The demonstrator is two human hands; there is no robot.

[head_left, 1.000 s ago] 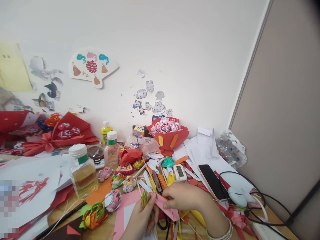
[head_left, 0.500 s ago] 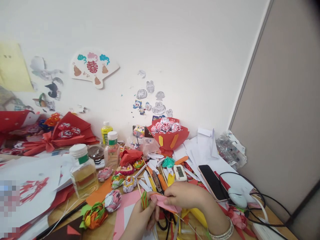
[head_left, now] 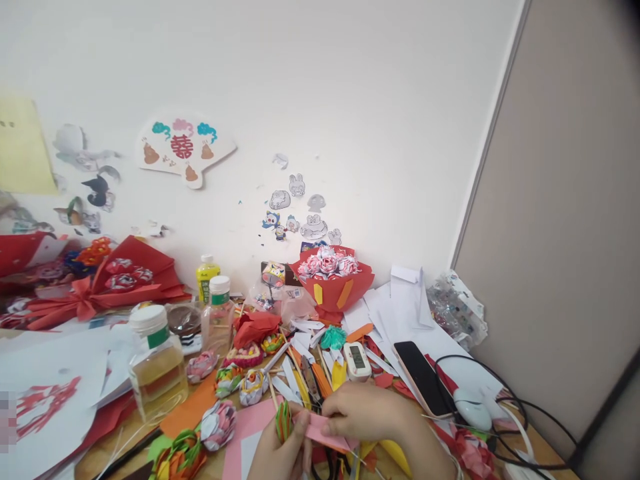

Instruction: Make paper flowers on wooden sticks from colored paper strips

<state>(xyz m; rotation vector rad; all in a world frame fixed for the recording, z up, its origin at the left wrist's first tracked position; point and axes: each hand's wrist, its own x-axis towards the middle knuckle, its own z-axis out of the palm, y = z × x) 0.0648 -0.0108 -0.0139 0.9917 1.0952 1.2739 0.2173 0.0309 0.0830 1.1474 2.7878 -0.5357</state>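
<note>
My left hand is closed around the lower part of a small green-and-orange folded paper bud, which seems to sit on a thin wooden stick. Its thumb also presses the left end of a pink paper strip. The right end of that strip is pinched in my right hand, with an orange edge showing under it. Below the hands lies a pink sheet with a white piece on it. Dark-handled scissors show partly under the strip.
Finished paper flowers lie left of my hands. A bottle of yellowish liquid stands further left. A red-wrapped bouquet is at the back. A small timer, a phone, a white mouse and black cables are at right.
The view has tilted up slightly, so everything sits lower in the picture. Both hands keep their hold on the bud and pink strip; the strip looks slightly flatter.
</note>
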